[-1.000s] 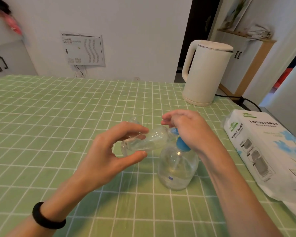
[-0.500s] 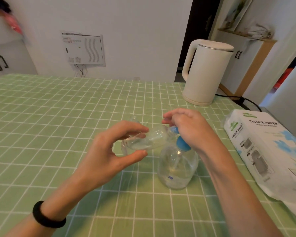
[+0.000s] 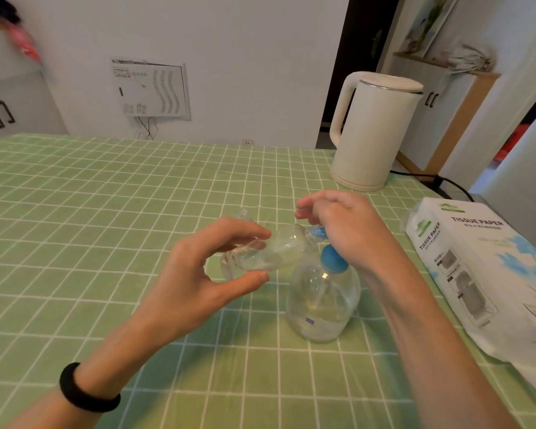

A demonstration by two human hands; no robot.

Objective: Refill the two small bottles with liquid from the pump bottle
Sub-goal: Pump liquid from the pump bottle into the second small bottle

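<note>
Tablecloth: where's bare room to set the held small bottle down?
Free: tablecloth left of the left hand; near strip in front of the pump bottle. Crowded: right side, by right hand, kettle and tissue pack.

Green checked cloth with white grid lines [image 3: 106,212] spread over the worktop. White electric kettle [image 3: 373,134] upright at the far right, lid closed, handle to the left, black cord [image 3: 437,181] trailing off to the right behind it. Pack of tissue paper [image 3: 483,274] lying flat along the right edge, printed "TISSUE PAPER", nearer than the kettle. On the back wall, white vented panel [image 3: 150,88] with thin wires hanging below. White cabinet with dark handles [image 3: 0,113] at far left.
</note>
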